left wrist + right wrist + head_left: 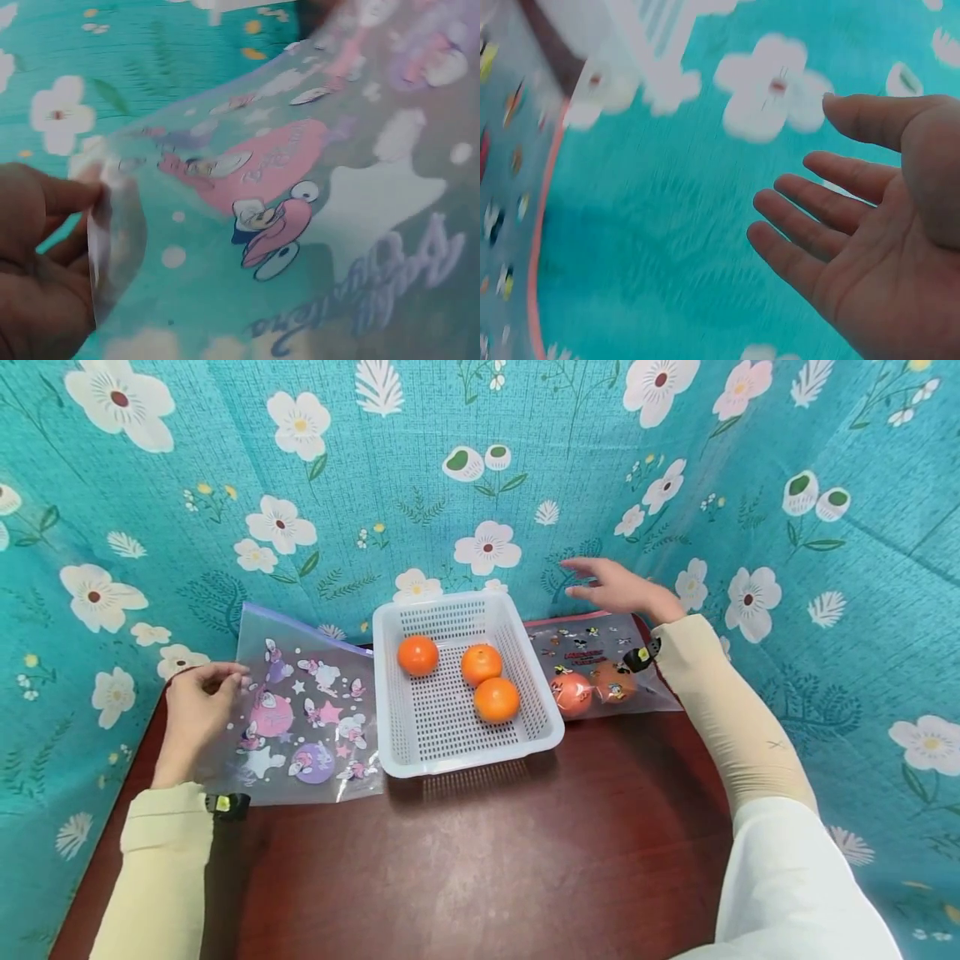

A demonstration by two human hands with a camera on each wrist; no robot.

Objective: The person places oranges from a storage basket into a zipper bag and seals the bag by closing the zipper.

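My left hand pinches the left edge of a clear zip bag printed with pink and purple cartoon figures. In the left wrist view, thumb and fingers grip the bag's edge, which is lifted a little. My right hand hovers above a second zip bag with a red top edge, its fingers spread and holding nothing. Two round orange fruits lie inside that second bag. Between the bags stands a white plastic basket holding three oranges.
A dark red-brown table stretches in front of the basket. Teal flowered cloth hangs behind and along both sides, close to the bags and the basket's back rim.
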